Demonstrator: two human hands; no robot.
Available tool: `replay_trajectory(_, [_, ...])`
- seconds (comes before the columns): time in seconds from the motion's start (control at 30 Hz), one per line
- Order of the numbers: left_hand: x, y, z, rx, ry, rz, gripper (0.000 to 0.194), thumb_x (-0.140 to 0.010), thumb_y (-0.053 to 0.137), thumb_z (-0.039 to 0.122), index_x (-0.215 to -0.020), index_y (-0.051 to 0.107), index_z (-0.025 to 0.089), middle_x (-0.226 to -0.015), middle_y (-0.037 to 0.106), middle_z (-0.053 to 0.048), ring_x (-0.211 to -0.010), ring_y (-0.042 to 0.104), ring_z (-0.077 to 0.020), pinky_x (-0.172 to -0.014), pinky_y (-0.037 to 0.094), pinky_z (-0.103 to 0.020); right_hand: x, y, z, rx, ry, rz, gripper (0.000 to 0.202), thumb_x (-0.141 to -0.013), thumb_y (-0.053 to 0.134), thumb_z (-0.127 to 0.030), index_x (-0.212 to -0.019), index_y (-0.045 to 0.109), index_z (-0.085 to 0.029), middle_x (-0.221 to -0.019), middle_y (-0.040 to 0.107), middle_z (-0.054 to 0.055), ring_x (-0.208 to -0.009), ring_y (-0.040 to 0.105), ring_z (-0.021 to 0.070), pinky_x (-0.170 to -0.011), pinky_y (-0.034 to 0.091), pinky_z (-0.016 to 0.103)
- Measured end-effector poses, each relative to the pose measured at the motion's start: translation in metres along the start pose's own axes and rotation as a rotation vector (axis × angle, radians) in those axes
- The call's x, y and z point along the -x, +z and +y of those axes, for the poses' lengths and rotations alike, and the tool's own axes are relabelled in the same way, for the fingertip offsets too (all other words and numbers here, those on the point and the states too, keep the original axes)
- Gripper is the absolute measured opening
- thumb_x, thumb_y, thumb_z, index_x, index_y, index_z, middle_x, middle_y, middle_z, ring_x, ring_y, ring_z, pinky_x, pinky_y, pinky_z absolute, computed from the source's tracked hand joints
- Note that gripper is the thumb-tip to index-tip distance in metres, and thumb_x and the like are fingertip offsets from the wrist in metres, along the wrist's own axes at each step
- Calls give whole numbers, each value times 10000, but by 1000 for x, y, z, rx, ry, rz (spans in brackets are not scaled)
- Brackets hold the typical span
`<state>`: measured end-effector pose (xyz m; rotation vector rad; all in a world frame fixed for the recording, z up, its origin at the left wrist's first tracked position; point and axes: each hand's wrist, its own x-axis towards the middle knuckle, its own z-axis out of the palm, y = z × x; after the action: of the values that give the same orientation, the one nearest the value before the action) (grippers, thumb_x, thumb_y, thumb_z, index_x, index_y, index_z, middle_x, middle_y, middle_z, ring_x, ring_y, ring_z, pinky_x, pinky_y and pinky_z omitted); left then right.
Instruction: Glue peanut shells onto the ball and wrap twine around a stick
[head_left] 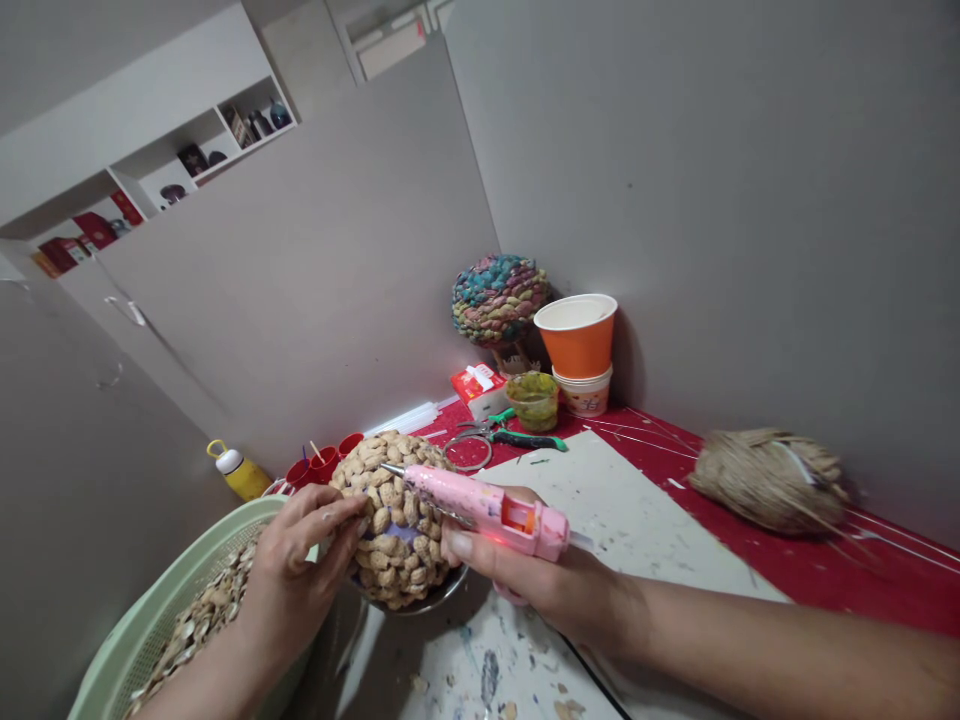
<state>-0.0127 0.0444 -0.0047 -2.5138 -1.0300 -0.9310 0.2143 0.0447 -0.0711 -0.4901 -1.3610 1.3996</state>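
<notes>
A ball covered with peanuts (397, 560) rests in a metal bowl (442, 594), with purple surface showing in gaps between the nuts. My right hand (555, 580) is wrapped round a pink glue gun (457, 497), whose metal tip points left over the top of the ball. At the ball's left side is my left hand (311, 545), thumb and fingertips pinched together against the nuts; whatever they hold is hidden or too small to name. Below the left forearm a green basket (112, 640) holds shells or nut pieces (199, 620).
Behind the ball stand red cups (324, 464), a yellow bottle (244, 475), pliers (529, 438), a green-stained tub (533, 400), tissues (484, 390), an orange paper cup (577, 345) and a multicoloured ball (500, 300). A twine bundle (765, 480) lies right. A black cord (592, 675) trails below.
</notes>
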Motion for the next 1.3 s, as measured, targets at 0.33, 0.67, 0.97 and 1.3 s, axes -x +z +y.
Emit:
replay_trajectory(0.33, [1, 3, 1, -99, 76, 20, 205, -851, 597, 76, -1020, 628, 187, -932, 650, -48, -822, 637, -143, -703, 520, -247, 0, -1, -5, 34, 39, 0, 271, -819, 659, -381, -1008, 654, -187, -609, 419, -45, -494, 359, 91, -415, 300, 205])
replay_trajectory(0.67, [3, -9, 16, 153, -185, 79, 178, -833, 621, 104, -948, 639, 240, -852, 684, 6, -773, 635, -130, -708, 510, -233, -1, -1, -7, 34, -2, -31, 248, -828, 659, -366, -1010, 677, -199, -566, 429, -52, -486, 341, 101, -455, 341, 225])
replay_trajectory(0.97, [40, 14, 69, 1173, -1095, 147, 272, -579, 878, 320, -708, 680, 184, -614, 672, -1, -590, 620, -119, -603, 506, -206, 1, 2, -10, 7, -93, -109, 277, -847, 652, -343, -1085, 669, -201, -845, 625, 35, -748, 547, 178, -765, 483, 344])
replay_trajectory(1.3, [44, 25, 82, 1457, -1107, 69, 278, -560, 887, 345, -694, 700, 188, -634, 680, -22, -590, 624, -149, -602, 473, -259, 8, 12, -14, 198, -145, -164, 96, -852, 585, -267, -806, 567, -185, -706, 459, -18, -624, 406, 131, -576, 386, 267])
